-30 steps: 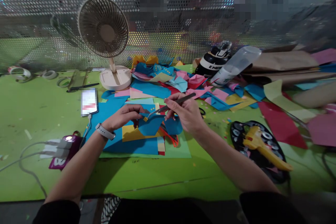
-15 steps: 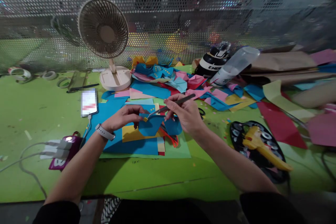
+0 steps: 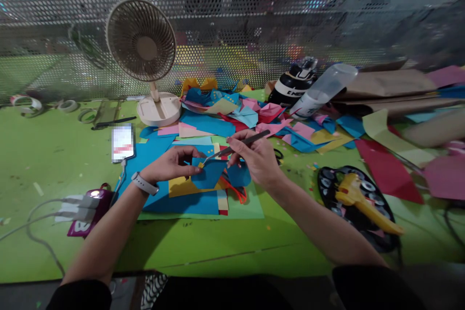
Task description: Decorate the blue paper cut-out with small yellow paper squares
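Note:
My left hand (image 3: pixel 172 163) pinches the left edge of a cut blue paper piece (image 3: pixel 208 175), thumb in front near a tiny yellow paper bit (image 3: pixel 201 165). In my right hand (image 3: pixel 260 160) is a pair of dark tweezers (image 3: pixel 250 140), held like a pen. Their thin metal tip meets the blue piece beside the yellow bit; whether it grips the bit is too small to tell. Another part of blue paper (image 3: pixel 239 174) shows below my right fingers. Underneath lies a stack of coloured sheets (image 3: pixel 181 203), with orange-handled scissors (image 3: pixel 238 193) partly hidden on it.
A glue gun (image 3: pixel 358 198) rests on a black tray (image 3: pixel 329 189) at right. A phone (image 3: pixel 122 143), purple power bank (image 3: pixel 90 213) and cables lie left. Behind stand a fan (image 3: pixel 147 48), folded paper scraps (image 3: pixel 247 115), a black bottle (image 3: pixel 292 88) and a clear bottle (image 3: pixel 325 89).
My left thumb has come forward and down onto the front of the blue piece by the yellow bit. The tweezers and right hand are almost still.

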The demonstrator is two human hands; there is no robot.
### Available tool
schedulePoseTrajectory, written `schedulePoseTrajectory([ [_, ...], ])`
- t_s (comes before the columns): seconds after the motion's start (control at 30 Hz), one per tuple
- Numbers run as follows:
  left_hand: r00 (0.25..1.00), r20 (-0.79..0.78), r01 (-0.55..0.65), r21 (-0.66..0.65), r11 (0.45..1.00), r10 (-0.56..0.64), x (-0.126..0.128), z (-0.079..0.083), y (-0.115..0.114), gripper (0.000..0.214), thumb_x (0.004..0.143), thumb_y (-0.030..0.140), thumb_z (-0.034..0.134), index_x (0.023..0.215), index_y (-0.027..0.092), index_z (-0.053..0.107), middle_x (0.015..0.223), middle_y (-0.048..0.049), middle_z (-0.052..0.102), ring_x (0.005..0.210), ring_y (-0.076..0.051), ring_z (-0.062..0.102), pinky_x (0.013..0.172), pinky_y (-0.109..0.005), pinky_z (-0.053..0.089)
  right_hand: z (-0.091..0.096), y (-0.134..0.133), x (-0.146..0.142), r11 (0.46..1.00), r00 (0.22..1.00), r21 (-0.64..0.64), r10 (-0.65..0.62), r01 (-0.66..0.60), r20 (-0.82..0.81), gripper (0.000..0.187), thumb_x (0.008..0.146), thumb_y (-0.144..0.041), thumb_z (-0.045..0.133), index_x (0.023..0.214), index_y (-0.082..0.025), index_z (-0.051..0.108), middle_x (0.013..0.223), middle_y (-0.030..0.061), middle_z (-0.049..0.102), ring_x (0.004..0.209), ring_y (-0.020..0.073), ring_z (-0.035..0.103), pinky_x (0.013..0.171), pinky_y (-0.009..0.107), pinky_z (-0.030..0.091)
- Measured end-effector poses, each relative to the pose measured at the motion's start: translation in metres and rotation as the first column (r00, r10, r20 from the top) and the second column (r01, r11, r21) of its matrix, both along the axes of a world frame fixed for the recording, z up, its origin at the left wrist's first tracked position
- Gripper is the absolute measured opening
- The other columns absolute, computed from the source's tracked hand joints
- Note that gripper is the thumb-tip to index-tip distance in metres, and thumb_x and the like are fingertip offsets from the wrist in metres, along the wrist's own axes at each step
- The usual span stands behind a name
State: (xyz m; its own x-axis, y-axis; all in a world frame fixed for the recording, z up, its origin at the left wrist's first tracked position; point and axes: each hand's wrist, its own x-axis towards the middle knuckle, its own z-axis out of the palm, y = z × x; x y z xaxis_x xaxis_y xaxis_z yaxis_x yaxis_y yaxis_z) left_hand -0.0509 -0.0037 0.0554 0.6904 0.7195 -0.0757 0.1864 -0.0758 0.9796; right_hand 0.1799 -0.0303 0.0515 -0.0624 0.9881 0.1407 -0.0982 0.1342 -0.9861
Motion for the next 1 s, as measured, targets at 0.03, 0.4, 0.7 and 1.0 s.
schedulePoseTrajectory([
  [0.03, 1.0, -0.001, 0.001, 0.0, 1.0, -0.001, 0.0, 0.0, 0.0, 0.034, 0.076, 0.037, 0.076, 0.098, 0.015, 0.063, 0.069, 0.0023, 0.055, 0.056, -0.008, 0.052, 0.052, -0.02, 0.045, 0.0, 0.0, 0.0, 1.0, 1.0, 0.001, 0.003, -0.003, -0.003, 0.037, 0.077, -0.052, 0.072, 0.081, -0.018, 0.059, 0.045, -0.004, 0.061, 0.039, 0.0118, 0.059, 0.038, 0.019, 0.038],
  [0.4, 1.0, 0.029, 0.011, -0.04, 0.999, -0.01, -0.001, 0.0, 0.001, 0.033, 0.077, 0.036, 0.075, 0.099, 0.016, 0.063, 0.071, 0.0021, 0.057, 0.058, -0.009, 0.055, 0.056, -0.021, 0.048, -0.001, 0.0, 0.001, 1.0, 1.0, 0.011, -0.021, 0.021, 0.004, 0.035, 0.078, -0.05, 0.073, 0.08, -0.018, 0.059, 0.049, -0.004, 0.062, 0.041, 0.0122, 0.061, 0.039, 0.019, 0.041],
  [0.7, 0.999, 0.047, -0.013, -0.051, 0.999, 0.016, -0.002, -0.001, 0.001, 0.033, 0.074, 0.035, 0.077, 0.097, 0.016, 0.062, 0.072, 0.0018, 0.06, 0.061, -0.01, 0.057, 0.057, -0.022, 0.048, 0.002, 0.004, 0.006, 0.988, 0.986, 0.08, -0.12, 0.129, -0.112, 0.033, 0.078, -0.05, 0.072, 0.079, -0.02, 0.059, 0.052, -0.006, 0.061, 0.038, 0.0104, 0.059, 0.036, 0.019, 0.044],
  [1.0, 0.998, -0.023, -0.063, -0.006, 0.998, 0.063, 0.0, -0.005, 0.004, 0.032, 0.081, 0.046, 0.069, 0.083, 0.014, 0.064, 0.066, 0.0015, 0.055, 0.054, -0.007, 0.043, 0.047, -0.02, 0.033, 0.007, 0.005, 0.011, 0.984, 0.983, 0.069, -0.156, 0.163, -0.094, 0.037, 0.075, -0.054, 0.073, 0.075, -0.021, 0.057, 0.054, -0.0046, 0.062, 0.039, 0.0097, 0.056, 0.037, 0.021, 0.043],
])
